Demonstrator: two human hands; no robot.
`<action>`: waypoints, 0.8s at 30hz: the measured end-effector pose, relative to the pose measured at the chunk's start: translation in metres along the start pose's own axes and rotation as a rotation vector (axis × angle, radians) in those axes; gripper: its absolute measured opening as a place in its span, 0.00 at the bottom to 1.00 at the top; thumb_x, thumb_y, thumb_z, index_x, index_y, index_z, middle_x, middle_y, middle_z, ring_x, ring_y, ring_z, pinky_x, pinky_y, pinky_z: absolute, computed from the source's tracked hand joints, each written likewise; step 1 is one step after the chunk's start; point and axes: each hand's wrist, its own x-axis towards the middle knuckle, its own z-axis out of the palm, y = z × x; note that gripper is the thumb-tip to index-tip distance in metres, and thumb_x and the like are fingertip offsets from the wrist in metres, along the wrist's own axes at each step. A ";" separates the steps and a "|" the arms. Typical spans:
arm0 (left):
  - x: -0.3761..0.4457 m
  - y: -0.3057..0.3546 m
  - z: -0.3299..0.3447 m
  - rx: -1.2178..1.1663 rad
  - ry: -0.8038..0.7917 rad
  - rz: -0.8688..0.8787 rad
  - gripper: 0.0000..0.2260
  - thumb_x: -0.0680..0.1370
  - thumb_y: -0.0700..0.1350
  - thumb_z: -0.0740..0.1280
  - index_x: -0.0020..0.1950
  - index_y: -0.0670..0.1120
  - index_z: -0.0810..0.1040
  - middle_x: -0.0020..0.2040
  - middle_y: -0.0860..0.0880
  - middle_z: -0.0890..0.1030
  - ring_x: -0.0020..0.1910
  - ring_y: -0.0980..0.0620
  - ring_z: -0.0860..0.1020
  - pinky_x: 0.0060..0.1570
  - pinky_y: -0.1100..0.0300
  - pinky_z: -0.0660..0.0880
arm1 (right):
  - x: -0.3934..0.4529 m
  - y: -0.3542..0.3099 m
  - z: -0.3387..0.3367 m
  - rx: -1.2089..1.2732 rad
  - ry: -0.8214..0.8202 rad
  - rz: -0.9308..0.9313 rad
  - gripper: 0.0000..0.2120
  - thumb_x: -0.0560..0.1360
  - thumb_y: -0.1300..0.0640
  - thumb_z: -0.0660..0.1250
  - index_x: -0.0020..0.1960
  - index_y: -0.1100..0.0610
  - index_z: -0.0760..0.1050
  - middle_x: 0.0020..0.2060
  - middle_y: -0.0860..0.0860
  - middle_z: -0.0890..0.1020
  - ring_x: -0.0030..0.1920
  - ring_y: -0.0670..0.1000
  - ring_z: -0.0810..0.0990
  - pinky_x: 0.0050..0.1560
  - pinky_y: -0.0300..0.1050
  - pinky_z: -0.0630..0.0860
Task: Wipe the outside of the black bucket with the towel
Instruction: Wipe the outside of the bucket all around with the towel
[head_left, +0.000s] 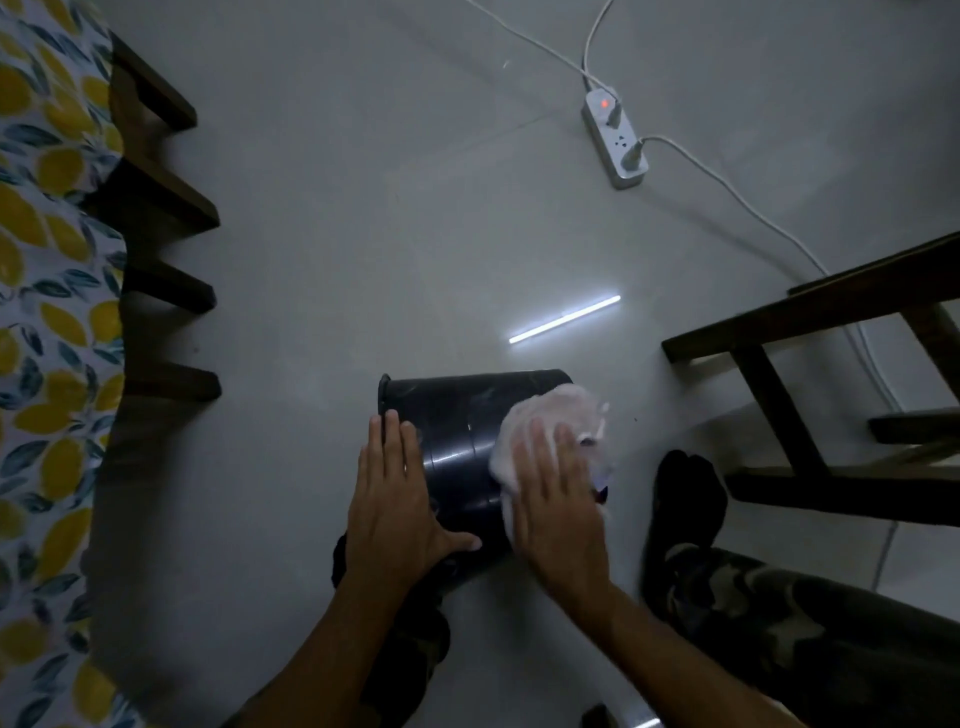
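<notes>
The black bucket (457, 441) lies on its side on the grey floor between my legs, its rim to the left and its base to the right. My left hand (395, 499) lies flat on the bucket's wall near the rim, fingers spread, steadying it. My right hand (561, 499) presses a pale crumpled towel (550, 421) flat against the wall near the base end. The towel covers the bucket's right part and hides the base.
A power strip (615, 140) with white cables lies on the floor at the back right. A dark wooden chair frame (779, 332) stands at the right. Wooden legs (171, 296) under a lemon-print cloth (47, 312) line the left. My socked foot (685, 499) rests right of the bucket.
</notes>
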 end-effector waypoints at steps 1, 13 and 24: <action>-0.004 0.002 0.004 -0.014 0.011 0.002 0.69 0.57 0.84 0.63 0.81 0.37 0.50 0.82 0.37 0.46 0.80 0.36 0.47 0.76 0.39 0.55 | -0.011 -0.011 0.004 0.015 -0.018 -0.080 0.31 0.84 0.47 0.58 0.83 0.59 0.56 0.82 0.60 0.59 0.82 0.64 0.58 0.75 0.67 0.66; 0.014 0.000 -0.013 0.069 -0.024 -0.004 0.72 0.53 0.83 0.65 0.82 0.39 0.47 0.82 0.38 0.43 0.81 0.38 0.43 0.77 0.40 0.47 | 0.128 -0.009 -0.019 0.163 -0.021 0.080 0.19 0.86 0.48 0.53 0.72 0.54 0.71 0.71 0.55 0.77 0.74 0.57 0.72 0.76 0.57 0.66; 0.001 0.003 -0.004 -0.018 0.013 0.003 0.70 0.55 0.83 0.65 0.81 0.37 0.50 0.82 0.36 0.47 0.80 0.37 0.46 0.76 0.39 0.53 | 0.075 -0.041 -0.008 0.013 -0.111 -0.186 0.30 0.81 0.46 0.62 0.80 0.54 0.63 0.79 0.57 0.67 0.80 0.63 0.62 0.79 0.66 0.59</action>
